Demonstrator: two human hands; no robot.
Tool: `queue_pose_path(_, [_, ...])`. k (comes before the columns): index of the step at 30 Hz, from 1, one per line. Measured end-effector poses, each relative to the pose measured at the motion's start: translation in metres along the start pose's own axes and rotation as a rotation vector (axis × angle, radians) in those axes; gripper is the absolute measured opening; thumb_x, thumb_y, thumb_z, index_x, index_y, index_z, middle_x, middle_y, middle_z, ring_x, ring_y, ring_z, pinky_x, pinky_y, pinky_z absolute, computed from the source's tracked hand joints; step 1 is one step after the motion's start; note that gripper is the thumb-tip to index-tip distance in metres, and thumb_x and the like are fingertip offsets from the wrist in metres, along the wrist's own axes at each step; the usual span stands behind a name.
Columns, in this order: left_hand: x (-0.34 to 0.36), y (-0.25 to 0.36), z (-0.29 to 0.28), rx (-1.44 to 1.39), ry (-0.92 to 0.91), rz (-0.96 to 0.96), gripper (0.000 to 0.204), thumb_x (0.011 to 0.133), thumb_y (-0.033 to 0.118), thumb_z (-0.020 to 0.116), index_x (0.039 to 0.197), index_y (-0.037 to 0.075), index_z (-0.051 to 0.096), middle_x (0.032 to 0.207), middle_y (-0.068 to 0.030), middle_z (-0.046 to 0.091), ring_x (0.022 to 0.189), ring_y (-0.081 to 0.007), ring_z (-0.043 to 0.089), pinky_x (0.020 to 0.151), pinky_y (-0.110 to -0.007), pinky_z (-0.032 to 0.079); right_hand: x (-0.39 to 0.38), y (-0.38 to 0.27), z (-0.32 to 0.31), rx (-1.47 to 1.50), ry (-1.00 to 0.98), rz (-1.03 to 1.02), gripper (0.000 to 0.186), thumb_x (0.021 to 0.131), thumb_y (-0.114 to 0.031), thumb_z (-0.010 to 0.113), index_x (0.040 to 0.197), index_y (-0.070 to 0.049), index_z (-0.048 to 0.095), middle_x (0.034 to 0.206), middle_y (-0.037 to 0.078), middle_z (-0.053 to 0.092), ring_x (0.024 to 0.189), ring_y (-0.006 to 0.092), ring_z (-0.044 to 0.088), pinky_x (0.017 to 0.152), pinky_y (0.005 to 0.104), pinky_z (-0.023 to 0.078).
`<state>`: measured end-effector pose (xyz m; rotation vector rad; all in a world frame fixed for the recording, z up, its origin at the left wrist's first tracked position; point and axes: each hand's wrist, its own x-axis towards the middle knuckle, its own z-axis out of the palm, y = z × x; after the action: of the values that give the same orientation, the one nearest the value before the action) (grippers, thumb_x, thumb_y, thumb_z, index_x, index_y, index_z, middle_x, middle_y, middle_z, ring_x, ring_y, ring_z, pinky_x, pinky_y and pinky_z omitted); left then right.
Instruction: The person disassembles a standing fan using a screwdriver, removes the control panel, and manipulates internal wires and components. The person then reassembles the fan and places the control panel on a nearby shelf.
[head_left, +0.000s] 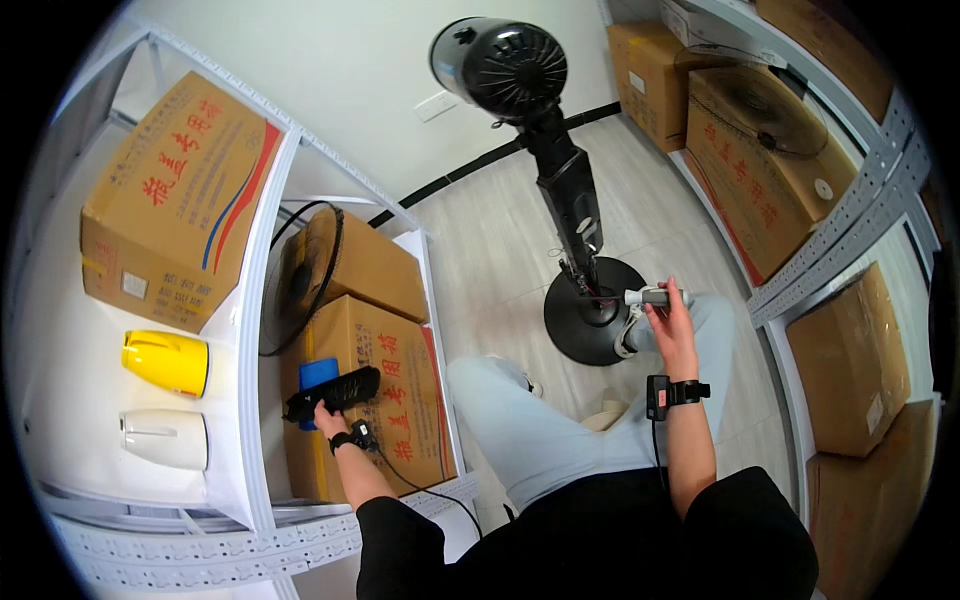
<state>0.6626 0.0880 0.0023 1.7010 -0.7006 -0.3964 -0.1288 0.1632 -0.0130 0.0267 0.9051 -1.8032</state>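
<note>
A black pedestal fan stands on the floor before me, its motor housing [515,70] at the top, its column [572,185] leaning down to a round base [570,335]. Wires show at the column's lower end. My right hand [672,325] is closed round the grey and white handle of a screwdriver [645,297]; its thin shaft points left towards the column's foot. On the left shelf, my left hand [328,420] grips a long black slotted cover [340,393] over a carton. A blue object [318,374] lies partly beneath the cover; its kind is unclear.
Left shelves hold a large carton [185,200], a yellow jug-like housing [165,363], a white one [165,440] and a round fan grille [305,275]. Cartons [750,170] fill the right rack, with another grille [765,110] on top. Cables run from bands on both wrists.
</note>
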Motion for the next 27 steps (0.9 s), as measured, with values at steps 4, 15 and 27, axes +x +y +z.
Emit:
queue_pose_path(4, [-0.024, 0.046, 0.023, -0.092, 0.255, -0.298, 0.049, 0.086, 0.015, 0.063, 0.127, -0.008, 0.054, 0.125, -0.0249, 0.056, 0.114, -0.0335, 0.052, 0.096, -0.046, 0.045, -0.002, -0.006, -0.005, 0.018, 0.002, -0.028, 0.033, 0.095, -0.037, 0.068, 0.103, -0.005, 0.064, 0.093, 0.005, 0.063, 0.086, 0.0151, 0.06, 0.076, 0.0296, 0.054])
queue_pose_path(15, [-0.13, 0.191, 0.179, 0.184, -0.29, 0.645, 0.065, 0.083, 0.008, 0.073, 0.138, -0.01, 0.044, 0.136, -0.0259, 0.051, 0.129, -0.0323, 0.049, 0.107, -0.039, 0.04, 0.013, 0.004, -0.019, 0.208, 0.002, 0.059, 0.029, 0.093, -0.033, 0.07, 0.102, -0.005, 0.065, 0.095, 0.006, 0.064, 0.09, 0.0166, 0.062, 0.077, 0.0304, 0.055])
queue_pose_path(27, [-0.328, 0.358, 0.399, -0.246, -1.126, 0.5, 0.093, 0.083, 0.026, 0.08, 0.151, -0.002, 0.023, 0.156, -0.0197, 0.03, 0.145, -0.0283, 0.029, 0.117, -0.04, 0.028, 0.026, 0.048, -0.063, 0.45, -0.101, 0.246, 0.025, 0.095, -0.027, 0.068, 0.102, -0.003, 0.065, 0.097, 0.006, 0.065, 0.088, 0.0175, 0.063, 0.072, 0.0316, 0.06])
